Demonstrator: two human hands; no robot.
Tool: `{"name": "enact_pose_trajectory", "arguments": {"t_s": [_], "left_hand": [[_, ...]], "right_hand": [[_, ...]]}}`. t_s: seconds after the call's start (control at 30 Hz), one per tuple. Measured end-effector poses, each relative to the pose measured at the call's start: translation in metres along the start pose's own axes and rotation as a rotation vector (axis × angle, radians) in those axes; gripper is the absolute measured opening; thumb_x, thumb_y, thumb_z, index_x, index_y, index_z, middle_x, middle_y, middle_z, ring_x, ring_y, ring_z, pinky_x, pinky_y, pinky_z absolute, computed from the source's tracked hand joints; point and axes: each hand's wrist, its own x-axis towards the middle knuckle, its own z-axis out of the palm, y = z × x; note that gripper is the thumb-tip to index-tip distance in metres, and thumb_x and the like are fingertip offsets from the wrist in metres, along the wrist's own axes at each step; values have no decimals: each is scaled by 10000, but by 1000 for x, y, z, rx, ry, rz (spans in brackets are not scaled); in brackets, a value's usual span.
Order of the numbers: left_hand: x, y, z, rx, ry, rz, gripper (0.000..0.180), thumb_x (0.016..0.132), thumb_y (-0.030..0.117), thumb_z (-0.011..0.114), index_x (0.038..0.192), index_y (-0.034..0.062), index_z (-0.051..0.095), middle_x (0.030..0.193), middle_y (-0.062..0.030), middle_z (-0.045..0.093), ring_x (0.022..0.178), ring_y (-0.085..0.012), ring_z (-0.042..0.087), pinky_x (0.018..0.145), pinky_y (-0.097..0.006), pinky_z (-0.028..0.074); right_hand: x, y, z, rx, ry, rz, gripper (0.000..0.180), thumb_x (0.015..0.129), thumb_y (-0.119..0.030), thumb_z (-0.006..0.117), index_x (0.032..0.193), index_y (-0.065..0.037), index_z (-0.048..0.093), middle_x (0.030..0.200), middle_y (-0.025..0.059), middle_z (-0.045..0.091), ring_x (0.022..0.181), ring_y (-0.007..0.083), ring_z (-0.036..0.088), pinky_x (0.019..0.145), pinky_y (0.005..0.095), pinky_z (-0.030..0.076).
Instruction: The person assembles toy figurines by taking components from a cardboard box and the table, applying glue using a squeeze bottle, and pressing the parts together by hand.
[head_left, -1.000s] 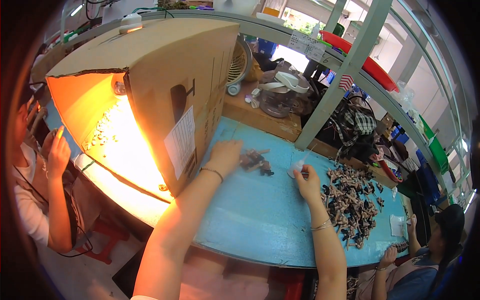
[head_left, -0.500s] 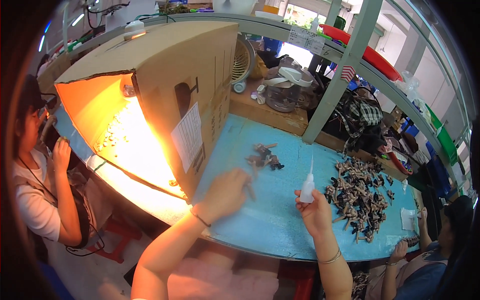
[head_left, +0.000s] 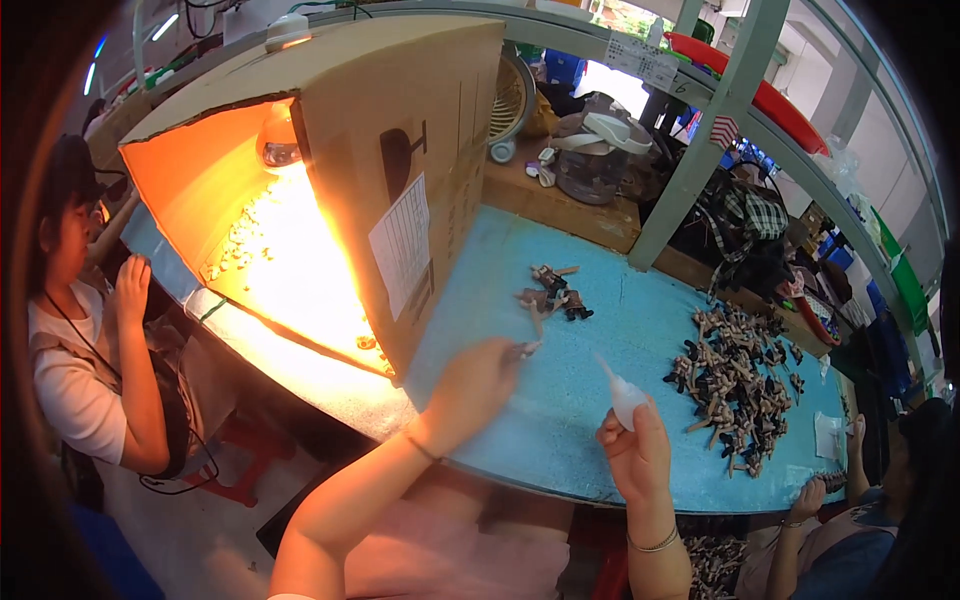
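My right hand [head_left: 640, 455] is closed around a small white squeeze bottle [head_left: 627, 402] with a long thin nozzle. The nozzle points up and to the left, above the blue tabletop [head_left: 585, 360]. My left hand [head_left: 475, 392], slightly blurred, has its fingertips pinched together at a small piece; its kind is too blurred to make out. Just beyond those fingertips lies a small cluster of tan, brown and black figure-like pieces [head_left: 555, 295]. To the right of the bottle spreads a large heap of similar tan and black pieces [head_left: 735, 385].
A large cardboard box [head_left: 400, 130], open toward the left, has a glowing lamp [head_left: 280, 150] and small pieces inside. A fan [head_left: 510, 95] and grey post [head_left: 690, 150] stand behind. Co-workers sit at left [head_left: 90, 370] and right [head_left: 850, 540].
The squeeze bottle has tipped from upright to leaning left. My left hand has turned, its fingertips now up near the small cluster. The whole view has shifted slightly.
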Motion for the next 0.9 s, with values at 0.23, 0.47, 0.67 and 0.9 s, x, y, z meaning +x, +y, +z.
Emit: {"name": "enact_pose_trajectory", "arguments": {"t_s": [0.23,0.47,0.67,0.9], "left_hand": [[-60,18,-32,-1476,105,-478,267,924,71,409,1181,23,460,1157,-200,540,965,-279,607,662,-292,513],[-87,18,-38,-705,211,48,222,845,10,559,1028,1,434,1155,-226,527,950,-237,589,756,-305,506],[-87,24,-56,-168,291,323,340,747,-2,681,986,37,442,1169,-253,501,912,-237,594,778,-325,504],[-90,23,-58,-92,291,343,353,727,2,702,955,59,438,1165,-234,489,910,-249,597,779,-336,515]], "right_hand": [[-11,10,5,67,79,-161,273,908,-253,523,1084,-51,476,875,34,544,724,112,491,641,257,394],[-29,-9,46,-389,127,-521,426,865,-442,540,1001,-48,455,757,25,472,664,114,430,581,257,349],[-44,-13,52,-853,-133,-1063,550,799,-592,530,868,-61,405,664,25,410,564,140,379,542,297,297],[-62,-9,64,-1035,19,-1057,498,824,-578,497,834,-94,381,641,7,380,536,132,353,529,299,279]]}}
